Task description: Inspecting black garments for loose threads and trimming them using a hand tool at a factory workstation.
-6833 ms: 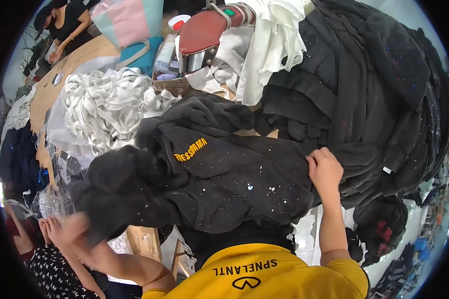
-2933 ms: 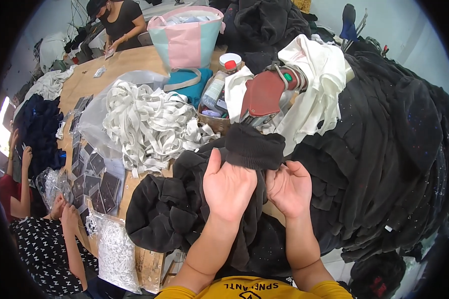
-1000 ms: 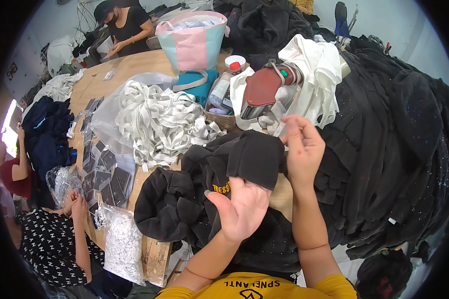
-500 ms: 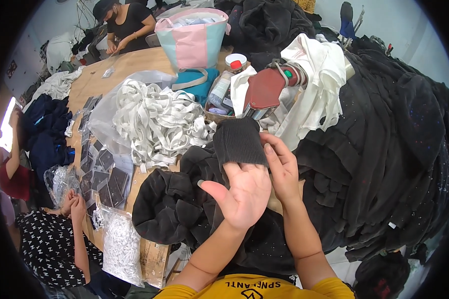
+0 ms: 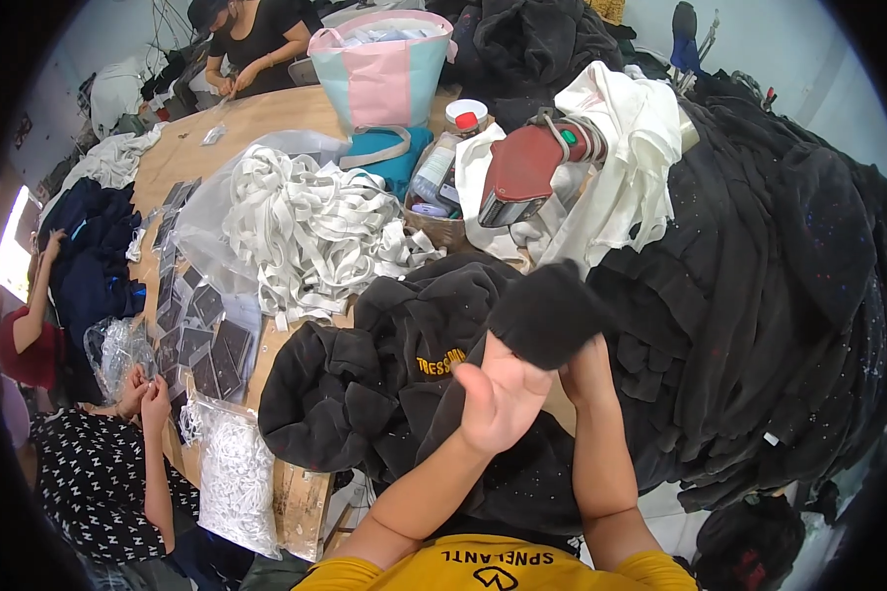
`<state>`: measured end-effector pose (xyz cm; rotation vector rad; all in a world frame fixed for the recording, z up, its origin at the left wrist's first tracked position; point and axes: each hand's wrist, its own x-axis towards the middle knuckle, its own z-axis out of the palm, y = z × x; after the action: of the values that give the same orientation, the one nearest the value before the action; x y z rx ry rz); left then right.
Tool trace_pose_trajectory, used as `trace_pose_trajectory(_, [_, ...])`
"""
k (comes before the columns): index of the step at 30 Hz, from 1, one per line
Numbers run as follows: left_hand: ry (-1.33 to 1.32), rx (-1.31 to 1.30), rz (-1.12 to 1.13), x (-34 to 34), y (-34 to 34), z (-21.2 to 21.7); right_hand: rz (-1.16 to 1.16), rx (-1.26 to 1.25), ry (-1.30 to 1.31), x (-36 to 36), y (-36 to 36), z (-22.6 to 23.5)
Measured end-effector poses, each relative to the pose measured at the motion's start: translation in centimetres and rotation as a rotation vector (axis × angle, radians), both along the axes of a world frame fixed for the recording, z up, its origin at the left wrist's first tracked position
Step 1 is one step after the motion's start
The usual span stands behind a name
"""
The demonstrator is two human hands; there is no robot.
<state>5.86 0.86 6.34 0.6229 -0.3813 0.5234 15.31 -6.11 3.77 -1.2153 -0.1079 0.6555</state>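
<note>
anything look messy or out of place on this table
Yes: a tangle of white straps spills loose out of its clear bag across the wooden table, and the black garment lies bunched, hanging off the table edge.

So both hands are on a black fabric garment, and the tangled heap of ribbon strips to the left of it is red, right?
Not quite. The head view shows the tangled heap of ribbon strips is white, not red. It does lie left of the black fabric garment, which the left hand and right hand both touch.
</note>
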Motion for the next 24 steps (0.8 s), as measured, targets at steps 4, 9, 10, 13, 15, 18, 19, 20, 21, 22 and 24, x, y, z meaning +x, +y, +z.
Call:
trace_pose_trajectory(4, [0.003,-0.239,-0.349,-0.8,1.6,-2.1,0.266,0.263,0.150,0.1,-2.9,-1.0])
trace_pose_trajectory(9, [0.055,-0.315,-0.467,-1.8,2.4,-3.2,0.429,0.442,-0.023,-1.5,-4.1,1.1])
trace_pose_trajectory(10, [0.230,-0.083,-0.303,-2.3,2.3,-2.9,0.400,0.434,-0.153,-1.7,-3.8,2.0])
trace_pose_trajectory(13, [0.410,0.831,0.422,-2.3,4.2,-2.0,0.117,-0.024,-0.616,-2.1,-4.1,0.8])
trace_pose_trajectory(15, [0.501,0.917,0.753,-2.9,4.5,-2.3,0.037,-0.309,-1.090,-2.6,-4.5,0.3])
trace_pose_trajectory(18, [0.564,0.869,0.857,-3.9,4.7,-2.6,0.059,-0.361,-1.279,-2.9,-5.3,0.6])
trace_pose_trajectory(19, [0.593,0.919,0.851,-4.6,4.9,-2.9,0.086,-0.379,-1.379,-2.2,-5.7,0.8])
trace_pose_trajectory(20, [0.622,0.968,0.844,-5.4,5.2,-3.4,0.087,-0.438,-1.400,-1.8,-6.2,0.5])
trace_pose_trajectory(21, [0.627,1.017,0.847,-6.6,5.5,-4.3,0.087,-0.496,-1.424,-1.2,-6.8,0.2])
trace_pose_trajectory(22, [0.831,0.789,0.782,-8.1,5.8,-4.4,-0.028,-0.513,-1.486,0.0,-8.2,-1.5])
trace_pose_trajectory(24, [1.072,0.488,0.867,-11.2,8.1,-3.8,-0.289,-0.805,-1.019,1.6,-10.9,-1.8])
